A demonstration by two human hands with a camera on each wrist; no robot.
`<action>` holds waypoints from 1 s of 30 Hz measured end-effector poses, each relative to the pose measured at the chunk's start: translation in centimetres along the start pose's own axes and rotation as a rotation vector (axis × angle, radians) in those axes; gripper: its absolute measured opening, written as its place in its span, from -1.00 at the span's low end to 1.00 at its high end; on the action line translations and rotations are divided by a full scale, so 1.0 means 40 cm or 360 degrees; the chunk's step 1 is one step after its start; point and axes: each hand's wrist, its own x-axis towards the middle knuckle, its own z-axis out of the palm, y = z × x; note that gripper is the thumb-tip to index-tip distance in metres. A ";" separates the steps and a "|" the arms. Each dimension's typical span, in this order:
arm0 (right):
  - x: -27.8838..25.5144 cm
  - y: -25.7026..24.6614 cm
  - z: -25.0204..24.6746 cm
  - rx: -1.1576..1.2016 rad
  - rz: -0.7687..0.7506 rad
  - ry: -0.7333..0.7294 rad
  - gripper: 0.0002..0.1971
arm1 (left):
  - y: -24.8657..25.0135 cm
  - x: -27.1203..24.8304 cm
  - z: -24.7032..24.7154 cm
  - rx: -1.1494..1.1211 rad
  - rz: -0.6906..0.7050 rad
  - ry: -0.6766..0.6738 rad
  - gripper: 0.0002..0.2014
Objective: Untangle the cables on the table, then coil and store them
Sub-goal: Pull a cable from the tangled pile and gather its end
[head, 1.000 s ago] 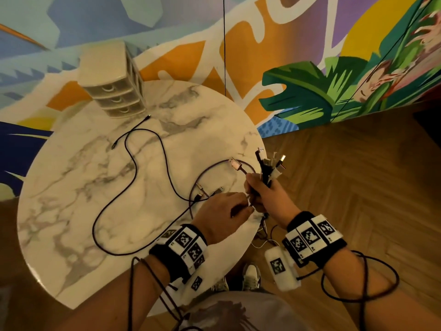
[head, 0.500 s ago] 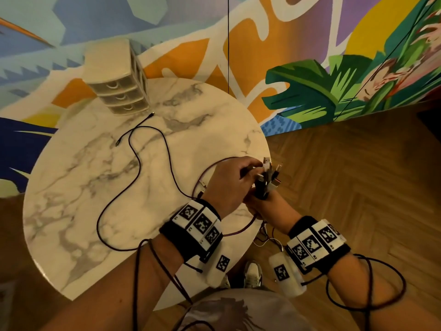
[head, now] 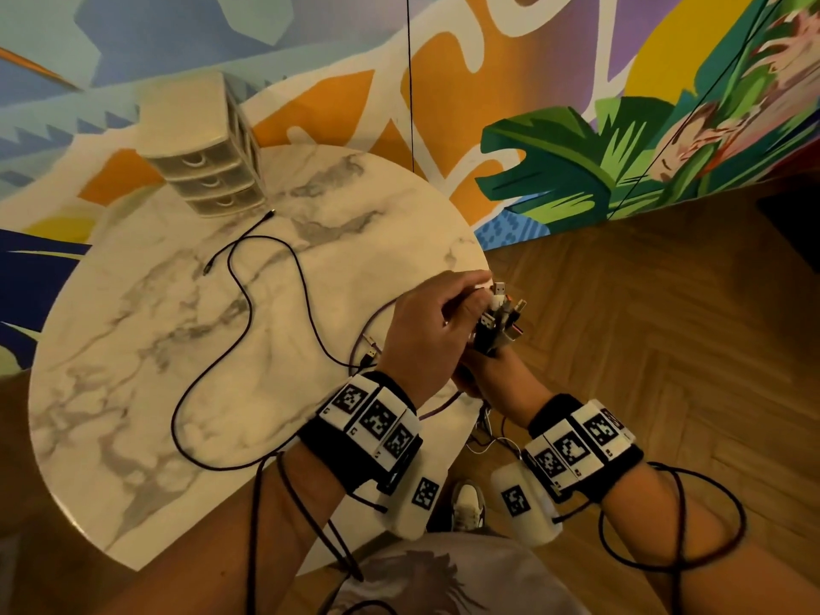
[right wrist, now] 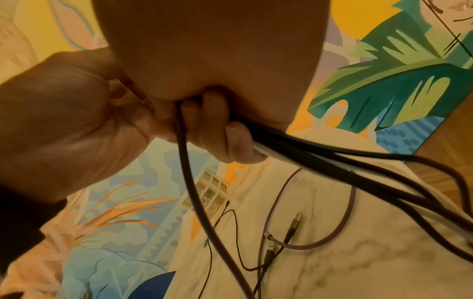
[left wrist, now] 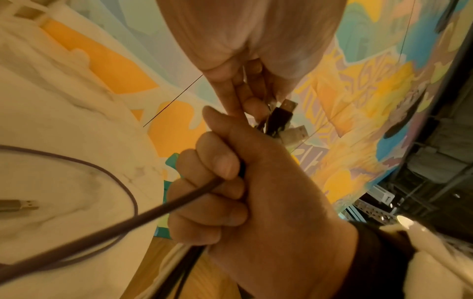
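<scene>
A: Marble table (head: 133,370), round. Right hand (left wrist: 256,192) is clenched round a bundle (head: 499,324) of cable ends, plugs sticking up past the fist, off the table's near-right edge. Cords hang below the fist.

B: Left hand (head: 426,335)?

A: Over the right one, fingertips (left wrist: 253,105) curled in at the plugs. It touches the bundle; whether it pinches one plug, I cannot tell. A purple cable (left wrist: 128,212) runs from the right fist down to the table.

B: On the table?

A: Thin black cable (head: 239,348) in a loose loop, well apart from the hands. Loose plugs (head: 370,352) just beside the left wrist. Drawer unit (head: 208,166) at the far edge.

B: Versus 1.0 s ago?

A: Then the left hand sat low at the table edge, pinching a cable. It has risen onto the bundle. The black loop is unchanged.
</scene>
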 end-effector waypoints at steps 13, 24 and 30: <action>0.013 -0.053 -0.151 0.1494 -0.0121 0.0968 -0.45 | -0.396 -0.196 -0.174 0.1509 -0.0272 -0.0825 -0.52; -0.007 -0.077 0.024 -0.0149 -0.0129 0.0246 -0.48 | -0.168 -0.026 -0.196 0.1687 -0.0322 -0.0124 -0.71; 0.030 -0.048 0.062 -0.0150 0.0167 0.0163 -0.55 | -0.069 -0.068 -0.111 0.1951 -0.0022 -0.0368 -0.75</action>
